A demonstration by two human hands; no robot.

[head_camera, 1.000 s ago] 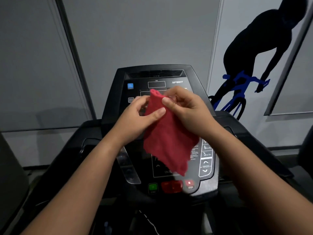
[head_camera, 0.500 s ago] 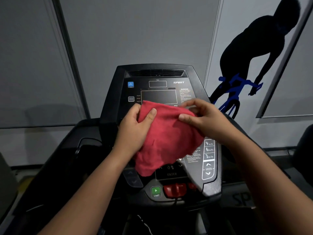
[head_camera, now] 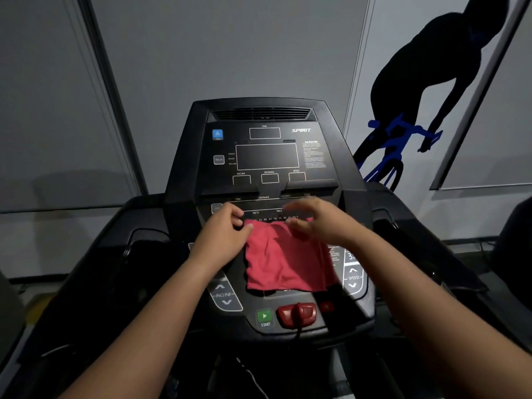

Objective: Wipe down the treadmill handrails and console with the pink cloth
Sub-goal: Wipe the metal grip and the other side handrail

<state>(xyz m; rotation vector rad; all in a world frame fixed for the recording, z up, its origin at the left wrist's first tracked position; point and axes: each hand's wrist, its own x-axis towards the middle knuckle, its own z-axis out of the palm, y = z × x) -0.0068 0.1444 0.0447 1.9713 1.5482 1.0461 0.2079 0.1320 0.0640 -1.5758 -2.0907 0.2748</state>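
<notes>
Limp, light cloth (head_camera: 285, 260); we take its 12 o'clock edge. Left fingers (head_camera: 235, 213) pinch it; right fingers (head_camera: 305, 205) blurred, cannot tell.

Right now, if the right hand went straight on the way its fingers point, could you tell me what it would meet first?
Probably the left hand: the right hand points leftward along the top edge of the pink cloth on the console. It is blurred, so depth is unsure.
</notes>
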